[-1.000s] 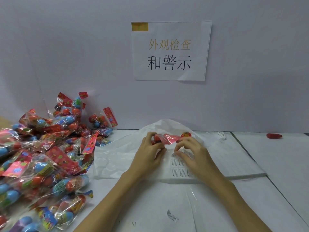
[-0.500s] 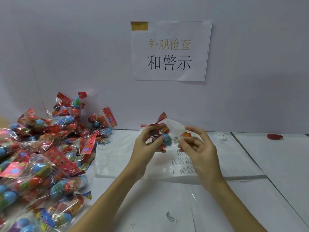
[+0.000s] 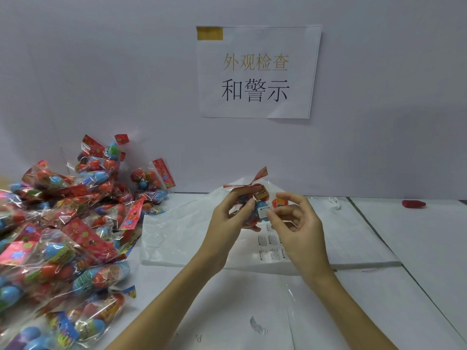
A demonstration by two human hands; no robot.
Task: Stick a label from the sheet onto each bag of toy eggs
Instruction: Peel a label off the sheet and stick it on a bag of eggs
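My left hand (image 3: 231,218) grips a clear bag of toy eggs (image 3: 255,198) with a red header, held above the table in the middle of the view. A small white warning label (image 3: 264,211) sits on the bag's front over a blue egg. My right hand (image 3: 294,223) pinches or presses the label's right edge with thumb and forefinger. The label sheet (image 3: 271,246) lies flat beneath both hands, on a white plastic bag (image 3: 182,231).
A big heap of bagged toy eggs (image 3: 63,228) fills the table's left side. A printed notice (image 3: 256,72) hangs on the back wall. A small red object (image 3: 414,204) lies far right. A loose label (image 3: 256,324) lies on clear film near me.
Both hands rose from the sheet, lifting the egg bag off the table. The right hand brought a label from the sheet up to the bag's front.
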